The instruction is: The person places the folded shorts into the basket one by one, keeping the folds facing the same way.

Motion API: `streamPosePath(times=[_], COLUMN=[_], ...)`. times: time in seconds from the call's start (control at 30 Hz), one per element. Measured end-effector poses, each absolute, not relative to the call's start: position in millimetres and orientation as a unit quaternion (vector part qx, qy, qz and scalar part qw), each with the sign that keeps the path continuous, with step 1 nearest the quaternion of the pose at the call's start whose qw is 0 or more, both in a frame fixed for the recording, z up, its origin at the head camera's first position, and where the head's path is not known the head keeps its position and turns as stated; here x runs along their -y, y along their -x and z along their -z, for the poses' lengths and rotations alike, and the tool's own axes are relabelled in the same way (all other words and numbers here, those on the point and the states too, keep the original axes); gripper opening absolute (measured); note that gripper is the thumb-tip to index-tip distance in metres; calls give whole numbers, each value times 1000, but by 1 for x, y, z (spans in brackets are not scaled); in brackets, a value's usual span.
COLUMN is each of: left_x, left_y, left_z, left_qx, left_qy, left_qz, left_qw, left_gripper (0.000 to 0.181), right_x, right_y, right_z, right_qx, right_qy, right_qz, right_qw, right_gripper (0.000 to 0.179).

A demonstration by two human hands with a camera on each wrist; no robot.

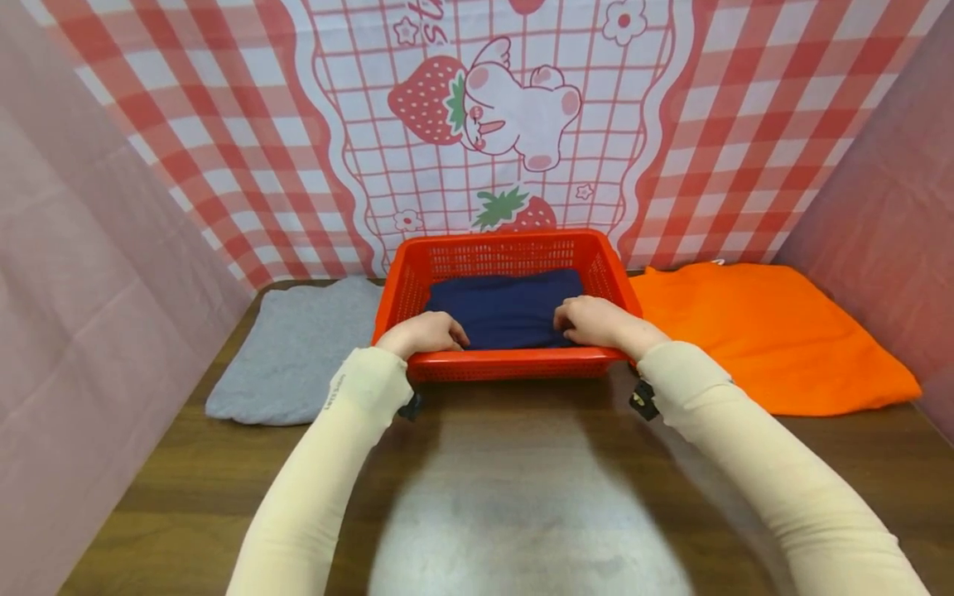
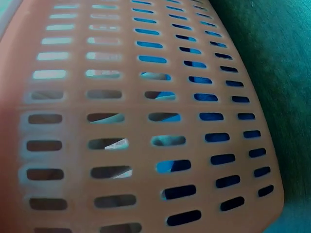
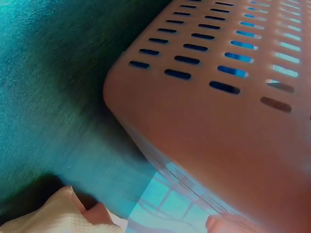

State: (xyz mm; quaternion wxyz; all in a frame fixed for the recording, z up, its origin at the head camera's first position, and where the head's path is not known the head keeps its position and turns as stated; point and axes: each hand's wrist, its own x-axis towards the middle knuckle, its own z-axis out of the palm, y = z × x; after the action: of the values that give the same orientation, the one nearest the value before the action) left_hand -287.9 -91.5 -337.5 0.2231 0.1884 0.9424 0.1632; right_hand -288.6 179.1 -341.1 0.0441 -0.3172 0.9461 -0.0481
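A dark navy folded cloth (image 1: 507, 308) lies inside a red perforated plastic basket (image 1: 514, 356). My left hand (image 1: 432, 331) reaches over the basket's front rim, its bent fingers at the cloth's front left corner. At the cloth's right side, my right hand (image 1: 592, 320) dips in with fingers bent downward. Both sets of fingertips are partly hidden, so whether they pinch the cloth or only touch it is unclear. The left wrist view shows the basket's slotted wall (image 2: 131, 107); the right wrist view shows a rounded basket corner (image 3: 160, 111). Neither wrist view shows my fingers on the cloth.
A grey folded cloth (image 1: 301, 352) lies left of the basket on the wooden table (image 1: 514, 488). To the right spreads an orange folded cloth (image 1: 775, 339). Behind the basket hangs a red-and-white checked curtain (image 1: 246, 124); pink sheets (image 1: 97, 248) flank the table.
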Motion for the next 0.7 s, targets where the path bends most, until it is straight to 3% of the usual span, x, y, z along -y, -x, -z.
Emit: streamPosePath(times=[0.37, 0.7], left_x=[97, 104], left_y=[289, 288], left_z=[332, 329], left_qx=[-944, -926], left_qy=[-214, -208], left_qz=[-149, -131], left_qw=[201, 286], left_gripper=[22, 30], right_x=[-182, -184], right_y=[287, 279], right_z=[332, 329], right_qx=[-958, -953], right_qy=[276, 279], right_qz=[57, 45], right_qw=[49, 112], right_gripper=[8, 9])
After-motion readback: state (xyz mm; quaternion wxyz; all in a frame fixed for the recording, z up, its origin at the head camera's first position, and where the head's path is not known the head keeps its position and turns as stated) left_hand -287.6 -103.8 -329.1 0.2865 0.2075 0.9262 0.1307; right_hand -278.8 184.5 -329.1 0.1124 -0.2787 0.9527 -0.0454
